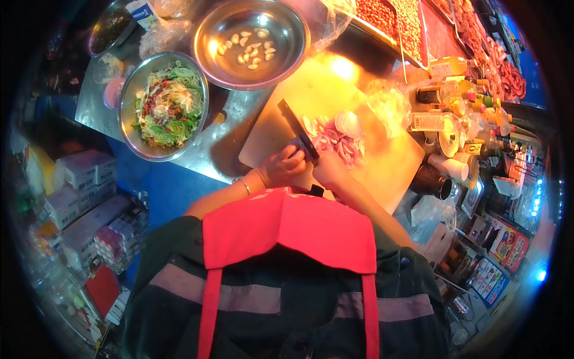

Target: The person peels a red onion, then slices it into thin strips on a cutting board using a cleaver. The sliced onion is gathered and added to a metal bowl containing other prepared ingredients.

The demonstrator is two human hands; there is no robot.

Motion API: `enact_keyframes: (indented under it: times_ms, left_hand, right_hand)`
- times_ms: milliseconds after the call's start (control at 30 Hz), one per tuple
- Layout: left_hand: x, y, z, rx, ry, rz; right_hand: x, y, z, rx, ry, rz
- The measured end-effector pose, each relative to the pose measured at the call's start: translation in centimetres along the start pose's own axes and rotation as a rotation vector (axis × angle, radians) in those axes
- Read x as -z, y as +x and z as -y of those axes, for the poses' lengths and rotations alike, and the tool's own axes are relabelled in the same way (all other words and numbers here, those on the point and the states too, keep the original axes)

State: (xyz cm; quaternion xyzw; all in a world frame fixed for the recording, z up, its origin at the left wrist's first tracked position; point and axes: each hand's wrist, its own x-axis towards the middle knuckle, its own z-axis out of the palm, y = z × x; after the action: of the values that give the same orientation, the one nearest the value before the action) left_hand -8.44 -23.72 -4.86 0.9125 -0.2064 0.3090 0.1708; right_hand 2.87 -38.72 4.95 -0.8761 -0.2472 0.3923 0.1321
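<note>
On a large cutting board [381, 157], my right hand [329, 169] is closed around the handle of a kitchen knife [296, 124], its broad blade pointing away from me. My left hand [285, 165] has curled fingers right beside the blade, on a purplish piece, probably onion, mostly hidden by hand and knife. Sliced red onion [345, 150] lies in a heap to the right of the blade, with a cut onion piece [348, 124] on top of it. Peeled garlic cloves [253, 49] lie in a wide steel bowl [251, 80] beyond the board.
A steel bowl of mixed vegetables and noodles [170, 107] stands left on the metal table [101, 110]. Sauce bottles [432, 121], a dark jar [430, 180] and a plastic bag [390, 105] crowd the right side. Trays of peanuts [410, 31] lie at the upper right.
</note>
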Motion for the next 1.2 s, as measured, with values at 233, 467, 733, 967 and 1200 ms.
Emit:
enact_keyframes:
  times_ms: [233,467,733,967,1200]
  left_hand:
    - [1.6,0.9,0.0,0.053,-0.088,0.228]
    - [2.1,1.9,0.3,-0.004,-0.113,0.146]
    - [0.0,0.2,0.0,-0.061,-0.004,0.035]
    - [1.2,0.6,0.1,0.032,-0.008,-0.034]
    - [3.8,1.9,0.8,0.029,-0.109,0.148]
  right_hand:
    - [5.3,-6.3,0.3,0.011,0.081,0.089]
    - [5.6,-7.4,0.3,-0.031,-0.084,0.237]
    - [0.7,-2.2,1.8,0.106,-0.008,-0.003]
    - [2.0,-2.4,0.0,-0.011,-0.024,-0.024]
    - [3.9,-6.1,0.0,0.034,0.096,-0.018]
